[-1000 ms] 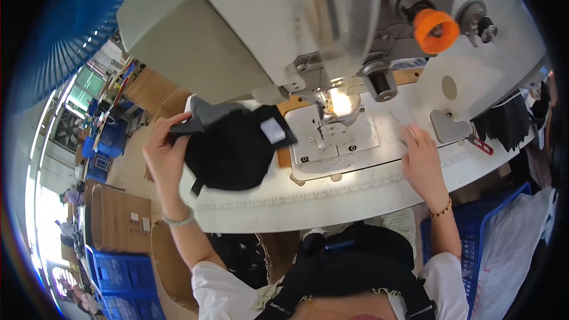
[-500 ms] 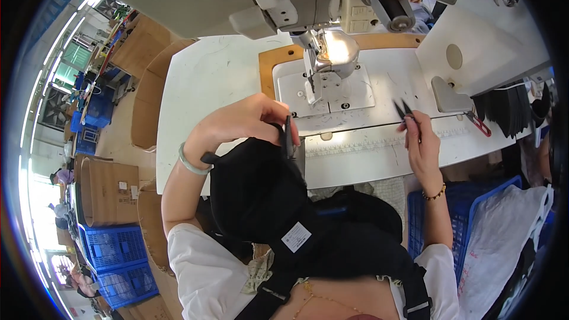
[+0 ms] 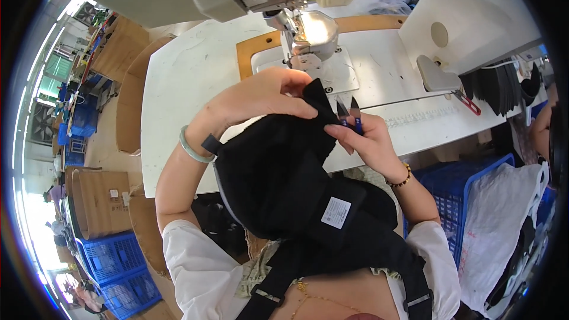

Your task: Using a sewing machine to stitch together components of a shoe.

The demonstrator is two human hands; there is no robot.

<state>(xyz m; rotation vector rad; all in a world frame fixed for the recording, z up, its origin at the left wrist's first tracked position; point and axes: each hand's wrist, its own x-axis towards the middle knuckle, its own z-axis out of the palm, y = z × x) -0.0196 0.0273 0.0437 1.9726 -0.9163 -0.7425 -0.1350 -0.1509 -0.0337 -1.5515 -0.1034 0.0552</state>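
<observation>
My left hand (image 3: 267,98) is closed on the upper edge of a black padded fabric piece (image 3: 267,166), with a narrow end (image 3: 319,96) standing up past its fingers. The piece hangs in front of my chest; a small dark tab sticks out near my left wrist. A white label (image 3: 336,212) shows on the black cloth lower down. My right hand (image 3: 370,139) grips dark-bladed thread snips (image 3: 349,115), their blades apart and pointing away from me. Its thumb and fingers are right beside the fabric edge; whether they also pinch the cloth I cannot tell.
A sewing machine with a lit lamp (image 3: 317,28) stands over the white table (image 3: 184,95). Red-handled snips (image 3: 468,102) lie by a stack of black pieces (image 3: 495,92) at right. Blue crates (image 3: 459,201) flank me, with cardboard boxes (image 3: 104,201) at left.
My right hand with the snips has moved left to the fabric edge. My left hand has shifted slightly up and right, raising the black piece. The view has shifted a little.
</observation>
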